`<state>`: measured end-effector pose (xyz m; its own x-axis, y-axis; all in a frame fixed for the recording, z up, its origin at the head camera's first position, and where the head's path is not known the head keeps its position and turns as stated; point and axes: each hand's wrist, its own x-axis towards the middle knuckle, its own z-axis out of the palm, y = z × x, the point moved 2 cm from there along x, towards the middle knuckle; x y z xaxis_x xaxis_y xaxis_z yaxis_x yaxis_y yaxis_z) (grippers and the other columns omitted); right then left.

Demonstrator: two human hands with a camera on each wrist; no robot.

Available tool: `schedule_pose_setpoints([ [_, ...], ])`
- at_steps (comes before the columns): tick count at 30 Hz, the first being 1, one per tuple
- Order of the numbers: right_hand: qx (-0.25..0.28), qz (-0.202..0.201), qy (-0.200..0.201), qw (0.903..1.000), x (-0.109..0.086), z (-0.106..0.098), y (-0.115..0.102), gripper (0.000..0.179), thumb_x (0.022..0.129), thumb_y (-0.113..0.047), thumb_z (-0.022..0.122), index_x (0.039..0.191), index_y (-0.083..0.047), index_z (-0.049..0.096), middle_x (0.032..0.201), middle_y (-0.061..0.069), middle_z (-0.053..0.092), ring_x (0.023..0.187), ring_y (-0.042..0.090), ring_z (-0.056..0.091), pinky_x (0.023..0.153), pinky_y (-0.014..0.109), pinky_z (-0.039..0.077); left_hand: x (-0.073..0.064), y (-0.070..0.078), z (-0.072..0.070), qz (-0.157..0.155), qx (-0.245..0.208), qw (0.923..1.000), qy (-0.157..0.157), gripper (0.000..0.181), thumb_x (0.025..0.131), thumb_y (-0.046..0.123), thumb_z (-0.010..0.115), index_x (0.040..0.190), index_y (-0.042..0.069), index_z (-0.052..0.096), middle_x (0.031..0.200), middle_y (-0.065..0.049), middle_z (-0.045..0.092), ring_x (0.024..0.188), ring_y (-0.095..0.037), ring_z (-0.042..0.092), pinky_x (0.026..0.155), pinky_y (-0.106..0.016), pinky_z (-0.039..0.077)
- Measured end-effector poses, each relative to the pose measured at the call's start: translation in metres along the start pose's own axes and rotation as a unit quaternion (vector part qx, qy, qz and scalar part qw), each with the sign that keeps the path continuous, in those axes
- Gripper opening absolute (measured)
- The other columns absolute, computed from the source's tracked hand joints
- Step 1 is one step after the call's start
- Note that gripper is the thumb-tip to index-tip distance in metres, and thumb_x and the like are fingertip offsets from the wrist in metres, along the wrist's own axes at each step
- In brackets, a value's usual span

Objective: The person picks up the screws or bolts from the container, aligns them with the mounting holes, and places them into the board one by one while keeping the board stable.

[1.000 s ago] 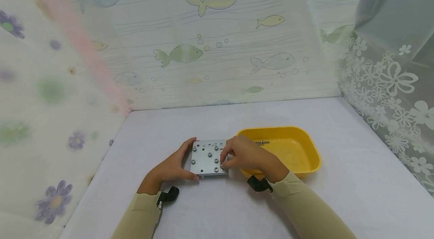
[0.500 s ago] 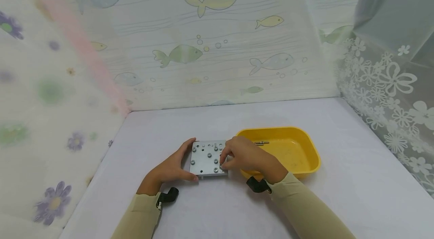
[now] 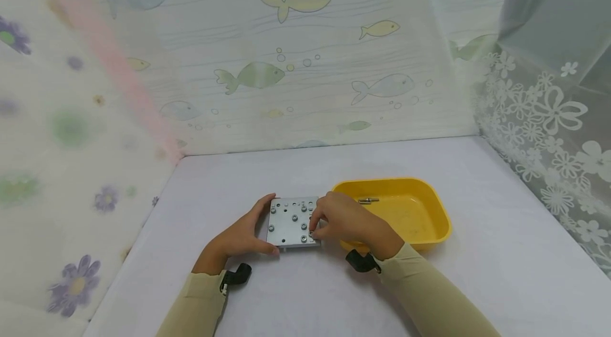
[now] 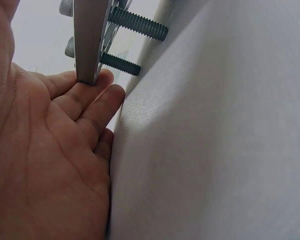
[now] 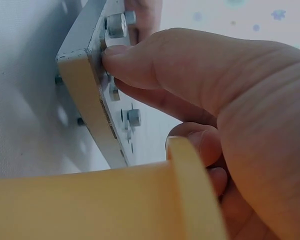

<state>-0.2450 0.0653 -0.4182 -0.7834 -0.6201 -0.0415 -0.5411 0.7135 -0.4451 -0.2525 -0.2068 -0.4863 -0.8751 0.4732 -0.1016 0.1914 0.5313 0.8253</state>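
A flat silver metal plate [image 3: 286, 226] with holes and several socket head screws [image 3: 294, 218] lies at the table's middle. In the left wrist view, threaded screw ends [image 4: 139, 23] stick out of its underside. My left hand [image 3: 241, 232] grips the plate's left side, with the thumb at the near edge and fingers at the far edge. At the plate's right edge, my right hand [image 3: 346, 218] pinches a small screw between thumb and index finger. The right wrist view shows the thumb [image 5: 132, 65] against the plate's face, mostly hiding that screw.
A yellow tray [image 3: 445, 223] stands just right of the plate, partly under my right forearm. Several slim metal pieces [image 3: 367, 200] lie inside it at the left. Fish-patterned cloth [image 3: 305, 109] hangs along the table's back edge.
Both hands and the plate keep nearly the same place. The right fingertips shift only very slightly at the screw.
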Motion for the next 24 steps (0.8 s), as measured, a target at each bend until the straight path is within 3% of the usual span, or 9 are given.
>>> schedule_pose_setpoints([
  [9,0.004,0.004,0.001,1.0000,-0.0009,0.0009,0.0003,0.007,0.085,-0.031,0.083,0.092,-0.032,0.084,0.076,-0.009,0.057,0.080,0.011,0.052,0.064,0.026,0.039,-0.0003,0.0027,-0.0011,-0.003,0.004,1.0000,-0.003,0.135,0.062,0.037,0.099,0.166,0.025,0.014,0.170,0.005,0.024,0.160,-0.021,0.016,0.129,-0.056,0.009],
  [24,0.085,-0.002,-0.003,0.9964,-0.0024,-0.0025,0.0045,0.014,0.088,-0.025,0.082,0.102,-0.025,0.081,0.076,-0.011,0.063,0.075,0.010,0.057,0.067,0.026,0.049,-0.0010,0.0015,-0.0011,-0.008,0.011,0.9999,0.000,0.137,0.060,0.039,0.099,0.166,0.025,0.014,0.170,0.004,0.025,0.160,-0.023,0.018,0.129,-0.057,0.010],
])
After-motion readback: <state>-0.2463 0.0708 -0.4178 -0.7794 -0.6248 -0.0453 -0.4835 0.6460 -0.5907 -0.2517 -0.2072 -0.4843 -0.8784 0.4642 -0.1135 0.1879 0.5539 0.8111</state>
